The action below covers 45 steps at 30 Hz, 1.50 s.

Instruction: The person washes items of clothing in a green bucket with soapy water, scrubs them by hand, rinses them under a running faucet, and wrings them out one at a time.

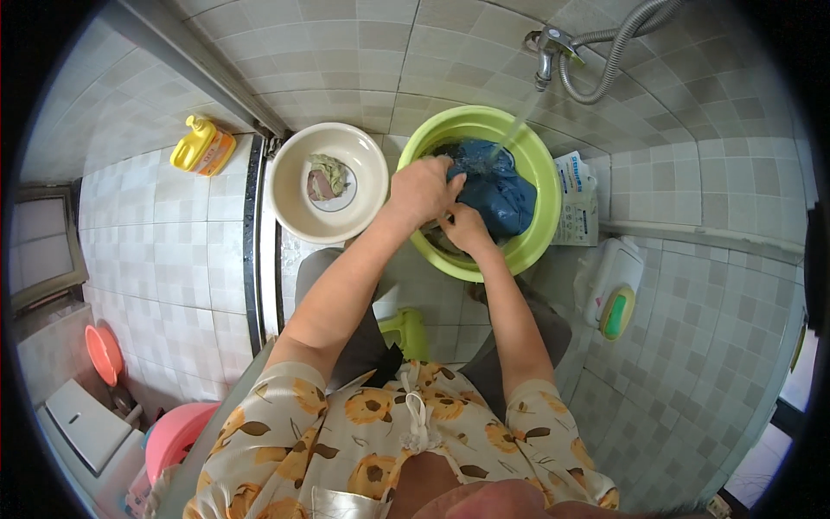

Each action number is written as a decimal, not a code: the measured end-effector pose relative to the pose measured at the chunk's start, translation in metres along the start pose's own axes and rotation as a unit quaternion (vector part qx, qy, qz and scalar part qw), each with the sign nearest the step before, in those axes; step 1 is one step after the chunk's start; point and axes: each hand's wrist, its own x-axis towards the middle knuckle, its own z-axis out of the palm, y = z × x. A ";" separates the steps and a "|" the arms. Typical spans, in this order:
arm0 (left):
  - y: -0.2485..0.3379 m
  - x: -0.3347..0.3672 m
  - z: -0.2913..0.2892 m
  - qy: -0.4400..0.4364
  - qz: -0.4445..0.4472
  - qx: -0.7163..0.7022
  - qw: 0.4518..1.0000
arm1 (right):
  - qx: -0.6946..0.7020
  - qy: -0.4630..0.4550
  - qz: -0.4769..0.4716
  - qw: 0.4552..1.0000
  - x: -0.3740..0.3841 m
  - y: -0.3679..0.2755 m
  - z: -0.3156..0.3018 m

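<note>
Over the left part of a lime-green basin (545,216), my two hands are close together with bent fingers. My left hand (422,190) is closed on dark cloth (441,245), most of it hidden beneath the hands. My right hand (468,229) pinches the same dark cloth just below the left one. Beside them in the basin lies a wet blue cloth (504,203), bunched up. A stream of water (516,130) falls onto it from the metal tap (545,59) on the wall.
Left of the green basin stands a cream basin (285,186) holding a crumpled greenish and pinkish cloth (327,177). A yellow pump bottle (203,147) is beyond the raised sill. At right are a white printed bag (576,201) and a green soap bar (616,316). My knees flank a green stool (406,333).
</note>
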 end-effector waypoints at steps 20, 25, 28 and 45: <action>-0.014 0.052 0.009 -0.014 -0.030 0.023 0.999 | -0.066 0.073 0.005 0.995 0.119 0.069 0.064; -0.026 0.052 0.010 -0.021 -0.071 0.029 0.997 | 0.512 0.058 0.195 0.834 0.086 0.034 -0.021; -0.030 0.057 0.027 -0.056 -0.083 0.054 0.993 | 0.595 0.113 0.149 0.782 0.054 -0.007 -0.069; -0.016 0.053 0.044 0.046 -0.023 -0.081 0.995 | 0.282 0.204 0.149 0.925 -0.004 -0.013 -0.137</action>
